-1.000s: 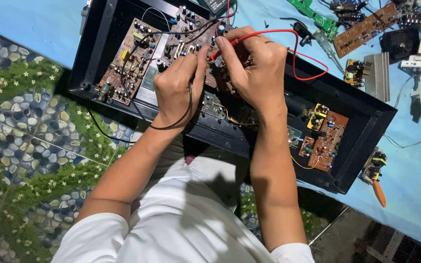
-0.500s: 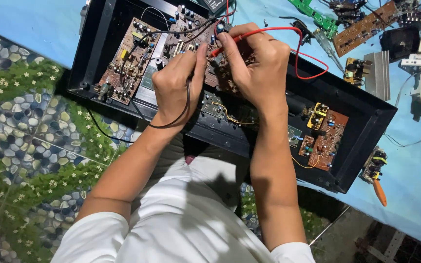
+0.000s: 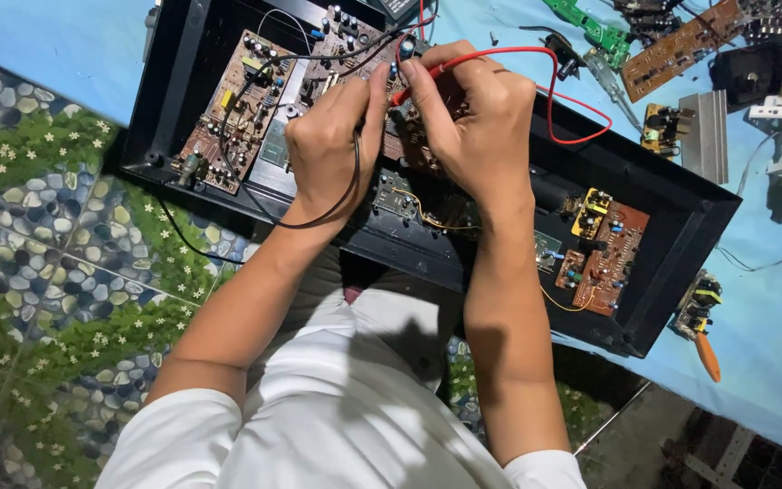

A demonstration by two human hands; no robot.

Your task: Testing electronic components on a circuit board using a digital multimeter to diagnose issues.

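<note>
Here, seen from the head camera, both bare hands work inside an open black rectangular amplifier chassis (image 3: 672,217) that lies on a light blue cloth (image 3: 771,335). The left hand (image 3: 328,145) is closed in a pinch on a thin black probe lead (image 3: 355,181), which loops down under the wrist and back up toward the boards. The right hand (image 3: 477,118) is likewise pinched together on a red probe with its red lead (image 3: 536,63), the lead arching out to the right over the chassis rim and back. The fingertips of both hands meet just above the middle of the chassis, over a circuit board largely hidden beneath them; whether the probe tips touch that board cannot be told.

Left of the hands sits a brown circuit board with capacitors and coloured parts (image 3: 233,118); at the right end of the chassis lies a smaller reddish-brown board with yellow components (image 3: 608,254), well apart from the hands.

Outside the chassis, on the cloth: a green circuit strip (image 3: 595,27), a long brown board (image 3: 685,45), a ribbed grey metal heat sink (image 3: 706,136), and an orange-handled tool (image 3: 708,355) near the chassis's lower right corner. A floor covering printed with pebbles and grass (image 3: 38,272) fills the left side.
</note>
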